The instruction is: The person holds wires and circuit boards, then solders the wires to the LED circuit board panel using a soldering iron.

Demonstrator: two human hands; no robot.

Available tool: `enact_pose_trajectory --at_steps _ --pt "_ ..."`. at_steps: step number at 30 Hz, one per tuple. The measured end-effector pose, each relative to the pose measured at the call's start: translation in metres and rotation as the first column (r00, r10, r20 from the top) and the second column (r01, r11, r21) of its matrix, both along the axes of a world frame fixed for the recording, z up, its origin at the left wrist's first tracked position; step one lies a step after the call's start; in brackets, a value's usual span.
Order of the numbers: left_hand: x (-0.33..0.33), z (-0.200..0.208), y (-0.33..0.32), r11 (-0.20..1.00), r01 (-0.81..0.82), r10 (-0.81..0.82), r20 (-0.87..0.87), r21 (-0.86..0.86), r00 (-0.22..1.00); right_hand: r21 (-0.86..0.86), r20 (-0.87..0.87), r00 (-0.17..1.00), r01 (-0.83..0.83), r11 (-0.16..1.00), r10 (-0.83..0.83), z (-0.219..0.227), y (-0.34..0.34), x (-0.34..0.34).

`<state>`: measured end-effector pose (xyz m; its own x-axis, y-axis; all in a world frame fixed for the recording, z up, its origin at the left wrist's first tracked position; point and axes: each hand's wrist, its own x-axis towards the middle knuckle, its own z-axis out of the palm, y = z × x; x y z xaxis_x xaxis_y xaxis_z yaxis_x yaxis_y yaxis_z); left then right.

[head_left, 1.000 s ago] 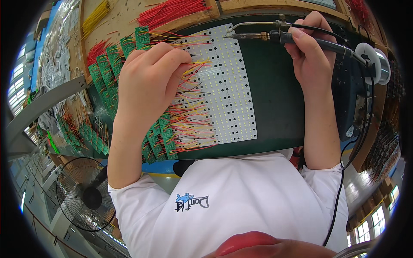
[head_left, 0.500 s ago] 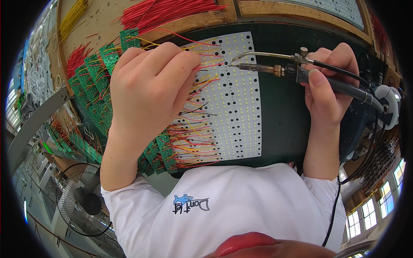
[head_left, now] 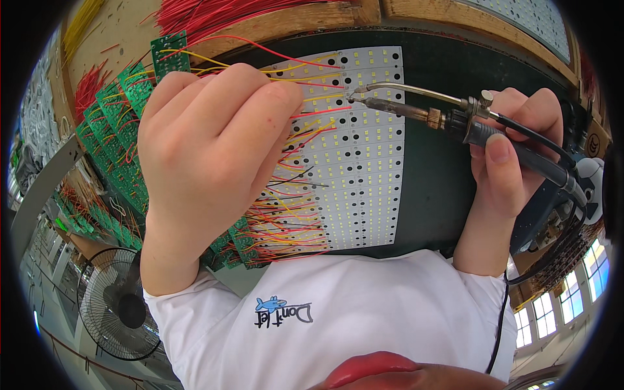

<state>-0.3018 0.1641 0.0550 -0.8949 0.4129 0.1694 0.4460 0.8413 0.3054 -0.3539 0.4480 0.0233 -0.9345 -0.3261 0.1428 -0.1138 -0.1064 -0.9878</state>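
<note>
My left hand presses down on red and yellow wires along the left edge of a white LED panel, fingers curled over them. My right hand grips a soldering iron by its dark handle. Its metal tip touches the panel near the top, close to my left fingertips. Several small green circuit boards are fanned out to the left of the panel, joined to it by the wires.
The panel lies on a dark green mat. Bundles of red wires and yellow wires lie on the wooden bench top. A floor fan stands at lower left. The iron's black cable hangs at right.
The view has closed in on the panel. My right hand brought the iron's tip down and left, from above the panel's top edge onto its upper rows; my left hand stays on the wires.
</note>
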Motion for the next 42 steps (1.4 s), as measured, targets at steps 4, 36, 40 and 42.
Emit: enact_pose_trajectory --at_steps 4,36,40,42 --pt "-0.002 -0.003 0.002 1.0 0.011 -0.011 -0.024 0.022 1.0 0.093 -0.056 0.997 -0.054 0.994 0.059 -0.003 0.008 -0.001" --pt "-0.002 -0.002 0.005 0.984 0.108 -0.093 -0.114 0.142 0.989 0.03 0.078 0.997 0.0 1.0 -0.002 0.009 0.009 0.004" --pt "-0.003 -0.005 0.007 0.98 0.14 -0.123 -0.121 0.142 0.985 0.084 -0.012 1.0 -0.014 0.996 0.015 0.007 0.01 0.004" --pt "-0.004 -0.009 0.004 0.979 0.153 -0.131 -0.168 0.131 0.977 0.064 0.018 1.0 -0.012 0.998 0.011 0.007 0.009 0.004"
